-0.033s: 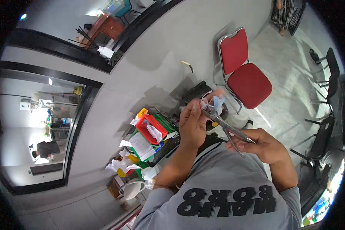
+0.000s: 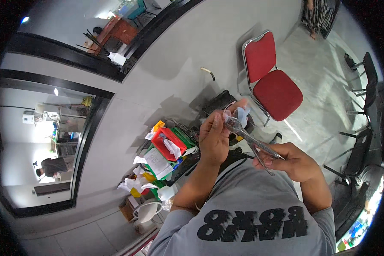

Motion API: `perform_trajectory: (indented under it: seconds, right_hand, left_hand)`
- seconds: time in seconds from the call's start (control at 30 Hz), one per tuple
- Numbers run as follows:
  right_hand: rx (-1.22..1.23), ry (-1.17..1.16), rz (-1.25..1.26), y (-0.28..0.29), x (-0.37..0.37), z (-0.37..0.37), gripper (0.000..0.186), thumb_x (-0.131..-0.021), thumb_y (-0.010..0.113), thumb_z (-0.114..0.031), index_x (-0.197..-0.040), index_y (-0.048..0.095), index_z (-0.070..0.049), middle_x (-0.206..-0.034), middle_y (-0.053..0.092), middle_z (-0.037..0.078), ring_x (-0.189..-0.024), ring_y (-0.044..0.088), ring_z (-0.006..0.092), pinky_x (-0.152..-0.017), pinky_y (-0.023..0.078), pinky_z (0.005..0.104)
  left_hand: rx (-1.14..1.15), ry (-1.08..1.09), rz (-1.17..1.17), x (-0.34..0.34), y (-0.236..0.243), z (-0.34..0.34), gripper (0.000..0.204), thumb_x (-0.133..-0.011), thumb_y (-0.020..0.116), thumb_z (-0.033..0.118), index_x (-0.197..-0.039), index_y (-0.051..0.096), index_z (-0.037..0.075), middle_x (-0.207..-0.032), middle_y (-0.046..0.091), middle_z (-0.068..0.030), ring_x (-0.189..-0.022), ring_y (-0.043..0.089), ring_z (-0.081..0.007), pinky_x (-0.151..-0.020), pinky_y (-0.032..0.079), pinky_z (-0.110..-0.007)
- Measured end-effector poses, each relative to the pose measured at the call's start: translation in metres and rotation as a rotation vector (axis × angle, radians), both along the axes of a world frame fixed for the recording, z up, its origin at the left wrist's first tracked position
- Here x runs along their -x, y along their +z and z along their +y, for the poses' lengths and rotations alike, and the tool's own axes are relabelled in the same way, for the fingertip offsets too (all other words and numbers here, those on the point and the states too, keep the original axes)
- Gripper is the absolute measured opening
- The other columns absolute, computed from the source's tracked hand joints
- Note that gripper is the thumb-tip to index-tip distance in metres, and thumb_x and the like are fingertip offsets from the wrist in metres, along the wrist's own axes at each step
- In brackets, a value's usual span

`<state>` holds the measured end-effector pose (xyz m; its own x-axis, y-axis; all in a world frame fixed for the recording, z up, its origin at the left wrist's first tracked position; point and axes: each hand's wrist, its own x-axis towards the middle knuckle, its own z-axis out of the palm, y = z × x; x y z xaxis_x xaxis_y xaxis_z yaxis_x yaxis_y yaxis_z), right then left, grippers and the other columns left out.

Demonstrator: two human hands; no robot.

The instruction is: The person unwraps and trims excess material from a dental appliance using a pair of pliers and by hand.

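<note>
You're in what looks like an office: a red chair (image 2: pixel 277 94) stands at two o'clock, black seats (image 2: pixel 359 157) at three, a wooden desk (image 2: pixel 124 30) at eleven, and a lit side room (image 2: pixel 25 158) opens at nine.

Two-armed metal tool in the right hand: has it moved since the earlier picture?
No; the two-armed metal tool shows no clear shift either way against the red chair.
</note>
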<state>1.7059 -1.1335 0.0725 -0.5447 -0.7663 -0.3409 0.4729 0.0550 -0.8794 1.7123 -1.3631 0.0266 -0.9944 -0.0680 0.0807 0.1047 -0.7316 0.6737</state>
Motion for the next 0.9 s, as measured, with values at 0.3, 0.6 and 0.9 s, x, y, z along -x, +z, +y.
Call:
perform_trajectory:
  seconds: [0.3, 0.6, 0.9]
  right_hand:
    - [-0.007, -0.037, -0.052, -0.001, -0.005, 0.002, 0.034, -0.089, 0.064, -0.003, -0.120, 0.060, 0.009, -0.098, 0.062, 0.009, -0.102, 0.066, 0.0231, -0.092, 0.053, 0.0345]
    - [-0.017, -0.008, -0.065, -0.001, -0.005, 0.003, 0.042, -0.094, 0.060, -0.010, -0.135, 0.056, 0.000, -0.089, 0.063, 0.002, -0.081, 0.058, 0.0094, -0.072, 0.049, 0.0246]
    - [-0.102, -0.034, 0.058, -0.007, -0.006, -0.005, 0.030, -0.094, 0.059, -0.009, -0.123, 0.058, -0.003, -0.076, 0.056, -0.001, -0.065, 0.051, 0.0075, -0.059, 0.043, 0.0248]
  left_hand:
    - [0.117, -0.046, 0.123, 0.005, -0.015, -0.009, 0.034, -0.107, 0.042, 0.024, -0.110, 0.059, -0.005, -0.135, 0.056, -0.0273, -0.120, 0.058, -0.0271, -0.104, 0.042, -0.038]
    - [0.161, -0.080, 0.066, 0.006, -0.028, -0.015, 0.033, -0.106, 0.044, 0.022, -0.108, 0.060, -0.006, -0.129, 0.060, -0.0266, -0.118, 0.060, -0.0276, -0.104, 0.042, -0.038]
    - [0.165, 0.004, 0.002, 0.005, -0.017, -0.005, 0.031, -0.103, 0.051, 0.025, -0.105, 0.063, -0.004, -0.129, 0.059, -0.0304, -0.116, 0.061, -0.0299, -0.102, 0.044, -0.041]
